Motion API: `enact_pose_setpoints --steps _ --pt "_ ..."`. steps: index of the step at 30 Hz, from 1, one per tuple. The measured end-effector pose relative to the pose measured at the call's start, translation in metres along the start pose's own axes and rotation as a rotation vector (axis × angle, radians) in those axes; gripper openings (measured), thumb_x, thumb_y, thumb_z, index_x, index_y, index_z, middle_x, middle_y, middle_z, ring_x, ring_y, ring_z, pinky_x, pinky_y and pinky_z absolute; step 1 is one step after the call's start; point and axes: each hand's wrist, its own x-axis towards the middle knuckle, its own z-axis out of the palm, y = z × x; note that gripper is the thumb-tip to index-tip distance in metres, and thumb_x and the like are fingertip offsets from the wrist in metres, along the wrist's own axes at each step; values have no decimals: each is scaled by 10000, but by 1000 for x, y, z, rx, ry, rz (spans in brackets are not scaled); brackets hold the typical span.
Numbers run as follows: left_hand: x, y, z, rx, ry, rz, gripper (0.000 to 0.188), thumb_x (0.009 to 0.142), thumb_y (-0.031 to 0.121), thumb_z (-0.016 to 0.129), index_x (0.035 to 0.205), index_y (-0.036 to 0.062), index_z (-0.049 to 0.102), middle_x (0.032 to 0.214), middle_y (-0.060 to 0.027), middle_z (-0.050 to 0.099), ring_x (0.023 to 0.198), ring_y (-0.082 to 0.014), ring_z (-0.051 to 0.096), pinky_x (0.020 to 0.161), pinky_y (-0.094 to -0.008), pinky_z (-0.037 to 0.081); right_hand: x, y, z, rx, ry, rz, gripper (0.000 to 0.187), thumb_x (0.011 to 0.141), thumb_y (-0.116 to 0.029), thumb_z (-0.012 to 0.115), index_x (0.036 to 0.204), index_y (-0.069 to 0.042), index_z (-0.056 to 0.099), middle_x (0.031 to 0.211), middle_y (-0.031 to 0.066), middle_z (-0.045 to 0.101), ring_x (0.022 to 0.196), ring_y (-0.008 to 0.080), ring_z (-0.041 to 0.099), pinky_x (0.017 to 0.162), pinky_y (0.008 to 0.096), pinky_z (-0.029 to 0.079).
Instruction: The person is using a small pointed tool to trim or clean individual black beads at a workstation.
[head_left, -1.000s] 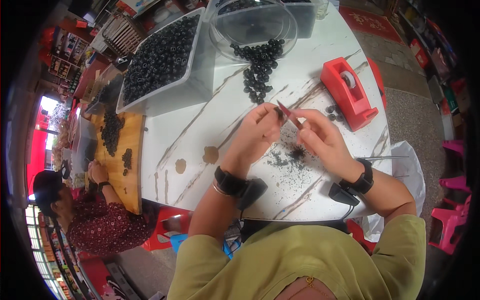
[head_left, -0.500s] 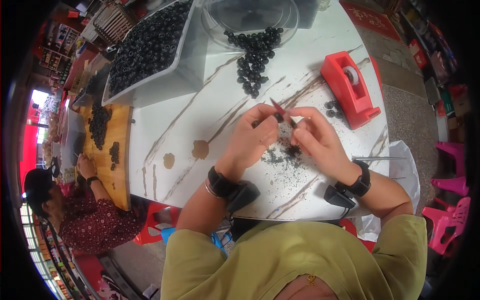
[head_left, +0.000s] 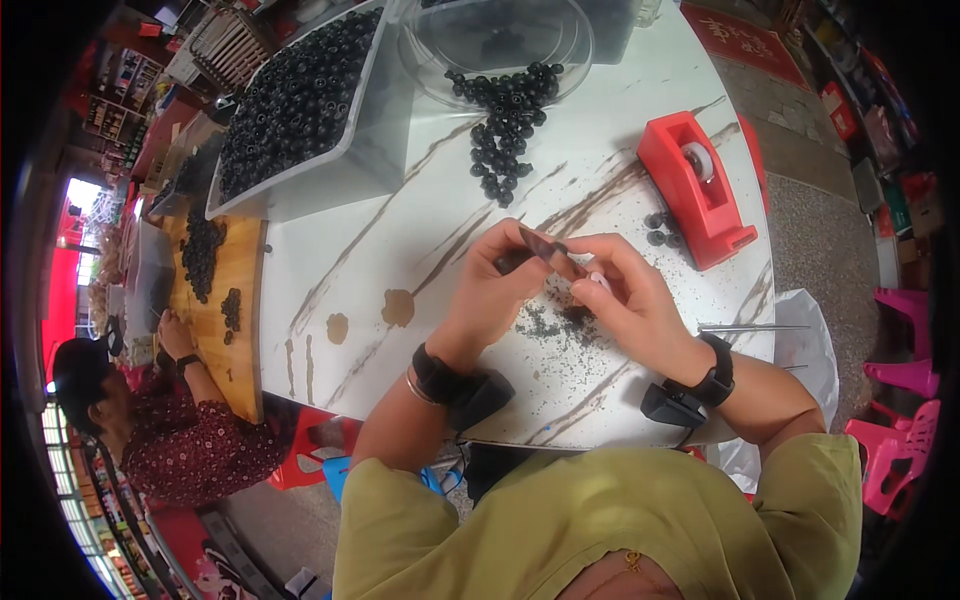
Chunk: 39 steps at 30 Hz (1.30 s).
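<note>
My left hand (head_left: 488, 290) is closed, pinching a small round black part (head_left: 514, 260) that is mostly hidden by the fingers. Closed around a small knife (head_left: 548, 250), my right hand (head_left: 640, 305) meets the left one above the table. The blade reaches across to the left fingertips; the handle is largely covered. Under the hands, fine dark shavings (head_left: 548, 322) are scattered on the white marbled table (head_left: 350, 270). Beyond them lies a trail of hollow round black parts (head_left: 502, 135), running up to a clear round dish (head_left: 585, 75).
A translucent bin (head_left: 300, 195) heaped with black parts stands back left. A red tape dispenser (head_left: 720, 225) sits at right, with several black parts (head_left: 660, 232) beside it. At a wooden table (head_left: 245, 300) on the left, another person (head_left: 200, 440) handles similar parts.
The knife's blade has swung to lie flatter across the left fingertips. My right hand has shifted slightly down and closer to the left one.
</note>
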Motion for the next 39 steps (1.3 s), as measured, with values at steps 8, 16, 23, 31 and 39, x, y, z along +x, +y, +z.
enact_pose_setpoints --steps 8,16,23,31,39 --pt "-1 -3 -2 133 29 61 170 784 -61 514 926 28 548 885 -13 585 809 -66 536 702 -199 424 -1 3 -1 -69 -21 -4 272 837 -16 496 1104 -6 443 942 43 536 821 59 471 739 211 395" --pt "-2 0 -5 149 21 44 141 772 -41 542 896 24 561 837 -8 588 723 -55 517 636 -171 403 0 -4 -1 -80 4 -20 249 833 -11 496 1080 0 464 894 29 526 782 60 465 715 208 394" --pt "1 -4 -6 189 -6 145 142 770 -62 525 883 18 557 892 -32 578 763 -61 514 636 -182 404 -3 -15 1 -158 -28 78 278 819 14 505 1093 -6 460 890 29 527 811 66 473 734 213 392" --pt "2 -2 -5 140 21 93 148 756 -86 521 859 15 553 917 -43 574 778 -76 523 656 -193 417 1 -3 -1 -75 -11 -35 258 828 -3 502 1083 0 466 943 51 542 832 78 486 748 220 396" --pt "3 1 -7 274 53 58 164 757 -54 509 907 15 507 829 -32 554 687 -73 501 608 -192 403 3 -4 1 34 50 -98 226 860 -83 475 1079 -28 472 846 18 513 703 35 453 619 177 377"
